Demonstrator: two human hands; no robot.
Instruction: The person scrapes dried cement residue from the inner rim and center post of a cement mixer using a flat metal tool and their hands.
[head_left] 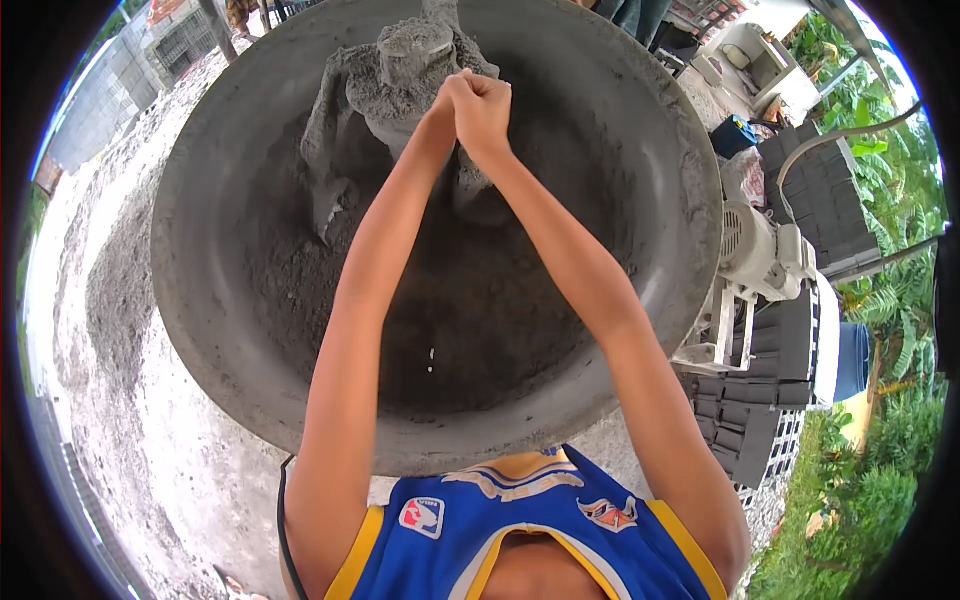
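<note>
Both my arms reach forward over a large round mixer pan (195, 270) coated in grey cement. My left hand (443, 112) and my right hand (484, 112) are pressed together, their fingers closed. What they hold, if anything, is hidden. Just beyond and to the left of them rises the mixer's central hub (415, 55), caked in cement. One mixing arm (322, 150) slants from it down the pan's left side. Dark grey mix (470, 330) lies on the pan floor beneath my forearms.
A pale motor (755, 245) on a metal frame sits against the pan's right side. Beyond it are stacked grey blocks (740, 420) and a blue drum (851, 362). Grey, powdery ground (130, 290) stretches along the left. At the far edge, another person's legs (635, 15) show.
</note>
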